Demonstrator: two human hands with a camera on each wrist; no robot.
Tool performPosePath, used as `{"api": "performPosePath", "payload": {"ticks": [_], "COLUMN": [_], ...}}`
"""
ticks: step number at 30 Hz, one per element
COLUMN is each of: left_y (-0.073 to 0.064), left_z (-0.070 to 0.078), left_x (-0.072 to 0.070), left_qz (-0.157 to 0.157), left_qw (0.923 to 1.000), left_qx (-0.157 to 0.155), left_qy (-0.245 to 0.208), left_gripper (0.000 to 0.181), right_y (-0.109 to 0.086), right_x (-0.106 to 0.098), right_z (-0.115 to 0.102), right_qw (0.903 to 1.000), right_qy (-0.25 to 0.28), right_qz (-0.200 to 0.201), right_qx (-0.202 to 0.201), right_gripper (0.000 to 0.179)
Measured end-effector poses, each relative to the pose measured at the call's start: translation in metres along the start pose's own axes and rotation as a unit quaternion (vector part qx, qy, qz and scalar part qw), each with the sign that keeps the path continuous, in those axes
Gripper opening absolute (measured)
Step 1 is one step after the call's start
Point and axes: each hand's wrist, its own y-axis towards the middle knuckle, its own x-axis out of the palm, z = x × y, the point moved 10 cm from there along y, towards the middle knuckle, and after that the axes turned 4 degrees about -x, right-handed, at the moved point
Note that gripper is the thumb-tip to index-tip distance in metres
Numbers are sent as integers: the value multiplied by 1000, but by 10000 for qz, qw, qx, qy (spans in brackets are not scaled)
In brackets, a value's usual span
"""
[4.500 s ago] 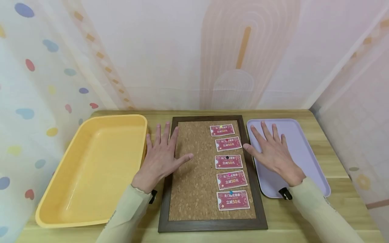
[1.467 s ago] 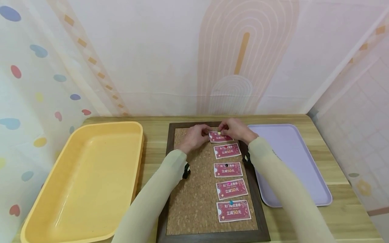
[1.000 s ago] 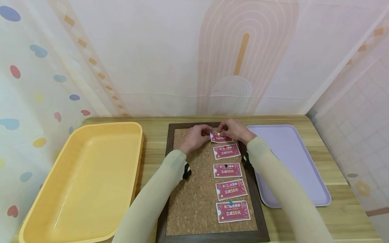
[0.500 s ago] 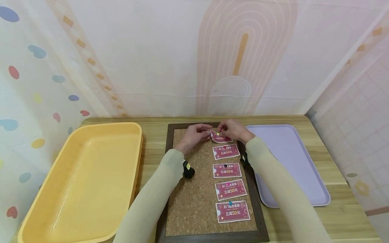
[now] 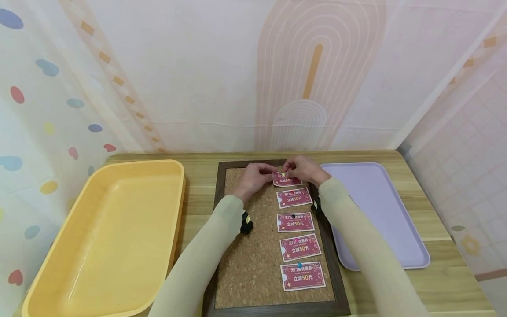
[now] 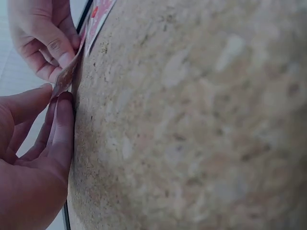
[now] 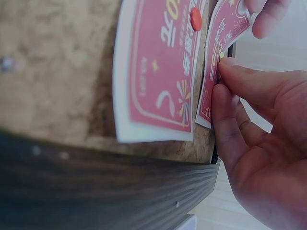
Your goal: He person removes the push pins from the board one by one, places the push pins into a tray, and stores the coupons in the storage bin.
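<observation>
A framed cork board (image 5: 249, 273) bears a column of red coupons, each with a coloured push pin near its top edge. At the topmost coupon (image 5: 288, 180), my left hand (image 5: 254, 178) pinches the left edge between thumb and fingers. My right hand (image 5: 305, 169) has thumb and forefinger closed at the yellow push pin (image 5: 283, 175) in that coupon. In the right wrist view the yellow pin (image 7: 221, 55) shows just by the fingertips, partly hidden. The left wrist view has the coupon (image 6: 64, 82) standing off the cork between both hands.
A deep yellow bin (image 5: 119, 237) stands left of the board, a flat lilac tray (image 5: 380, 211) to the right. The second coupon (image 5: 294, 198) with a red pin lies just below the hands. A dark wooden frame (image 5: 342, 281) edges the cork. A patterned curtain hangs behind.
Both hands were spread over the board earlier; they have since come together at the top coupon. Its left end, bent up half a second ago, now looks flatter. The view has shifted slightly.
</observation>
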Motion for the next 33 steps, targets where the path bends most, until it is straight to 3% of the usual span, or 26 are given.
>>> {"api": "performPosePath", "payload": {"ticks": [8, 33], "left_y": [1, 5], "left_z": [-1, -7], "left_x": [-2, 0], "left_qz": [117, 198], "left_qw": [9997, 9994], "left_qx": [-18, -262], "left_qy": [219, 131], "left_gripper": [18, 17], "right_y": [3, 3], "right_x": [3, 1], "right_z": [-4, -2], "right_qw": [10000, 9999], "right_qy": [73, -68], "right_qz": [-31, -89], "right_qx": [-37, 56], "right_gripper": [12, 12]}}
